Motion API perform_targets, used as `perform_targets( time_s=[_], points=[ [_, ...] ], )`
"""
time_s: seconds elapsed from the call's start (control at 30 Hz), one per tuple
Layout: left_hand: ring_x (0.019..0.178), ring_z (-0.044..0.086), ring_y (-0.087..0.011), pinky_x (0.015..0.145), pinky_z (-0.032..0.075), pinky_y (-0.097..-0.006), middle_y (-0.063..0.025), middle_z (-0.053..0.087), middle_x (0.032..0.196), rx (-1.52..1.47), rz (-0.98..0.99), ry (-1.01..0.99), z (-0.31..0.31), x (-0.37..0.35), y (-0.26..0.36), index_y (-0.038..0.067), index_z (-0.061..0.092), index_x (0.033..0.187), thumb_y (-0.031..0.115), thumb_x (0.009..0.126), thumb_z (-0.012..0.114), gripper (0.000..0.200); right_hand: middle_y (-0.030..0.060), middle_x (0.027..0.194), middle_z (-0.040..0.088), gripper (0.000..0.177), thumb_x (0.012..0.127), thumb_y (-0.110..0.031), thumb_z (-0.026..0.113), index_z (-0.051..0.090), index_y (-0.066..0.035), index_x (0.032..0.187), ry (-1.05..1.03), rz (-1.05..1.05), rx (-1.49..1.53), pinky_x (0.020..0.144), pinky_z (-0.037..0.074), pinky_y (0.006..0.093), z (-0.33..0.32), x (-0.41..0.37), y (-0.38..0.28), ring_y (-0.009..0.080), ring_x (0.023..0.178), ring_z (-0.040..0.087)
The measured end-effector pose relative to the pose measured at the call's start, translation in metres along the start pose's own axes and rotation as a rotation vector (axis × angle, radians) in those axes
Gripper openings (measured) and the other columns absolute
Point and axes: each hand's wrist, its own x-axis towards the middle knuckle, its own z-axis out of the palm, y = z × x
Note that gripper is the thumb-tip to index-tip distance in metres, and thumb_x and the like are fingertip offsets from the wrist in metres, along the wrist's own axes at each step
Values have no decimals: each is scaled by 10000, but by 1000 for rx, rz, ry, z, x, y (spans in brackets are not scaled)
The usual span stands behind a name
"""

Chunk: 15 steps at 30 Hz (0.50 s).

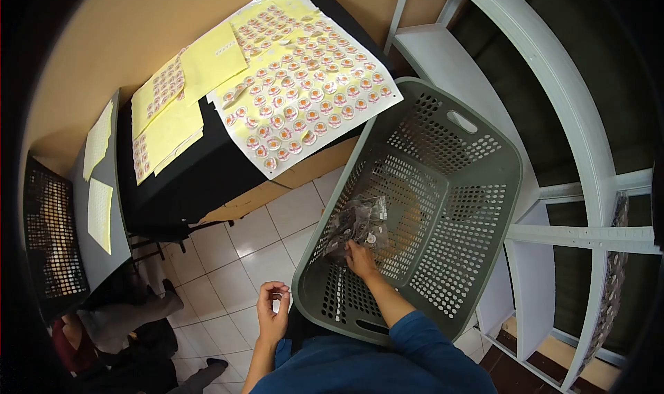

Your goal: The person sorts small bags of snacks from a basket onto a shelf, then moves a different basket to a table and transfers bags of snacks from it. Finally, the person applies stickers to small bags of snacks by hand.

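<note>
A large grey-green plastic laundry basket [512, 179] with perforated walls stands in front of me. My right hand [360, 260] reaches inside, its fingers closed at the edge of a clear plastic bag [370, 217]. Dark and whitish small items show through the plastic, too small to name. The bag lies against the basket's left side, over the perforated bottom. Outside the basket, beside its near left rim, my left hand [273, 307] is raised with fingers loosely curled and the thumb apart. Nothing shows between those fingers.
Left of the basket, a black-covered table [173, 197] bears a large sheet of round stickers [304, 96] and yellow sheets [214, 58]. White shelving [546, 283] rises on the right. A seated person's leg [131, 318] and a dark basket [52, 235] are at far left.
</note>
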Motion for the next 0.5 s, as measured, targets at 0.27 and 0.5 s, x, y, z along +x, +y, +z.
perform_targets(
  time_s=[0.27,0.5],
  points=[
    [840,450,-160,692,398,-262,-71,444,878,242,43,-78,14,6,8,23,490,950,33,712,564,250,191,947,539,535,680,-47,606,355,-68,1153,53,422,67,743,434,400,-13,-2,13,332,857,543],
    [882,460,-221,749,385,-299,-97,476,906,231,159,-12,7,-6,14,23,487,950,58,707,571,260,177,1178,348,607,664,-67,629,324,-9,1186,281,192,7,888,351,391,-59,-46,17,347,1080,378]
  ],
)
